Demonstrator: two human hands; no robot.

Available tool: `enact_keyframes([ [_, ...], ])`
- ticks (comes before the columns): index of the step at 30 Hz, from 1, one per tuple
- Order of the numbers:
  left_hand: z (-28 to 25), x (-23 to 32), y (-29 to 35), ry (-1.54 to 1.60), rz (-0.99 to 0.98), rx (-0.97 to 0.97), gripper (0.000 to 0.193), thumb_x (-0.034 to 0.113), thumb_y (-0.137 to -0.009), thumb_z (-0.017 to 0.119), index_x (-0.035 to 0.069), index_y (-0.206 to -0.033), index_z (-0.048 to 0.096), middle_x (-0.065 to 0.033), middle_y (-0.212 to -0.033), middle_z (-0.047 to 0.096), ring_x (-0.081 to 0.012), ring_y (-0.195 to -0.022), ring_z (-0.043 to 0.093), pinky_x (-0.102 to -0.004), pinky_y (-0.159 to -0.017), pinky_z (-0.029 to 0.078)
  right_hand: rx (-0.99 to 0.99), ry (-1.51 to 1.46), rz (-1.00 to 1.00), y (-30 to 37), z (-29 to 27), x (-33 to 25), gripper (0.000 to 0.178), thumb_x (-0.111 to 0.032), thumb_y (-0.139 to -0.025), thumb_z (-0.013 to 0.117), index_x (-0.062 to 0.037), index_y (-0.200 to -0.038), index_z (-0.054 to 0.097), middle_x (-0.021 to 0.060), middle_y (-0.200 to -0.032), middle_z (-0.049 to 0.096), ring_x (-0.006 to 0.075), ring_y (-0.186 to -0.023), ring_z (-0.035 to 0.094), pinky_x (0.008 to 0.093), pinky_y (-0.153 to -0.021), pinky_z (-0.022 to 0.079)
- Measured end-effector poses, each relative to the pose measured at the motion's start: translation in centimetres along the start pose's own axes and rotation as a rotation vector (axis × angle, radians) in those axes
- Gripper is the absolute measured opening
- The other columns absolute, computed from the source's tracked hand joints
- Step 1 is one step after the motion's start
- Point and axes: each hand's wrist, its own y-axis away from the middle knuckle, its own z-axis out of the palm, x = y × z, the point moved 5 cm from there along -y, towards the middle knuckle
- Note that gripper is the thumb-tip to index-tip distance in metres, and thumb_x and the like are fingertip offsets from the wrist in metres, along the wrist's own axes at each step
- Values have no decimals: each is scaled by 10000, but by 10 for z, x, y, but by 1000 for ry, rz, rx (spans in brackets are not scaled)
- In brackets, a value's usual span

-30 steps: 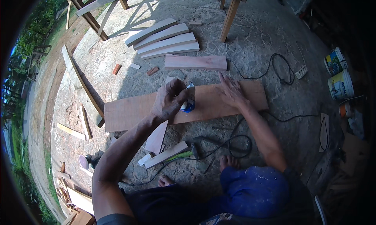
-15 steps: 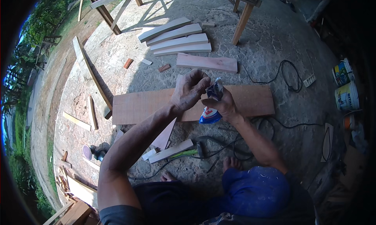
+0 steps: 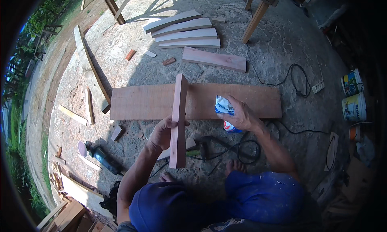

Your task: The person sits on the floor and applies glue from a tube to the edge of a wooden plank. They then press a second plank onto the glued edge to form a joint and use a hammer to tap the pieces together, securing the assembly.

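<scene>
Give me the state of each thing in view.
Left hand, closed around wood piece
Wood piece, held off the floor
Right hand, gripping packet
Packet, creased
Wide plank, lying flat
Pale boards, lying side by side
Pink board, lying flat
Power tool, lying down
Black cable, looped
Buckets, standing

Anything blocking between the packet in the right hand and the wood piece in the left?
Nothing visible stands between the packet in the right hand and the wood piece in the left hand; the plank lies below.
</scene>
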Motion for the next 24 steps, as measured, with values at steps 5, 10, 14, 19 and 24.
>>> enact_keyframes([
  [5, 42, -15, 21, -145, 215, 194, 640, 282, -869, 693, 53, -1399, 416, -52, -985, 583, -139, -848, 579, -314, -739, 533, -3, -138, 44, -5, -8, -16, 586, -257, -872, 746, -62, -1372, 513, 184, -1130, 686, 303, -1075, 681, 391, -913, 518],
  [10, 33, -6, 24, -409, 338, 210, 478, 309, -1030, 587, 61, -1388, 388, -36, -992, 560, -76, -883, 532, -271, -698, 483, -110, 139, -43, -7, 0, -56, 605, -393, -901, 742, -70, -1363, 521, 170, -1109, 685, 306, -1054, 684, 420, -903, 526],
  [14, 46, -1, 32, -611, 289, 262, 513, 385, -1063, 518, 60, -1410, 327, -65, -988, 593, -89, -845, 544, -271, -686, 468, -207, 165, -43, -5, 9, -56, 604, -389, -886, 761, -108, -1362, 519, 157, -1112, 690, 302, -1063, 685, 429, -917, 528],
  [19, 44, -7, 35, -716, 434, 242, 446, 339, -1048, 555, 129, -1388, 356, -107, -1021, 605, -134, -875, 579, -306, -745, 501, -165, 89, -84, -2, 16, -62, 625, -379, -856, 793, -115, -1353, 522, 146, -1092, 699, 292, -1045, 696, 426, -907, 534],
  [24, 39, -3, 28, -727, 275, 159, 637, 336, -1039, 562, 150, -1540, 215, -104, -1050, 590, -146, -863, 581, -312, -751, 505, -157, 90, -32, 2, 14, -60, 628, -356, -851, 799, -106, -1359, 527, 139, -1094, 699, 273, -1037, 697, 402, -903, 535],
])
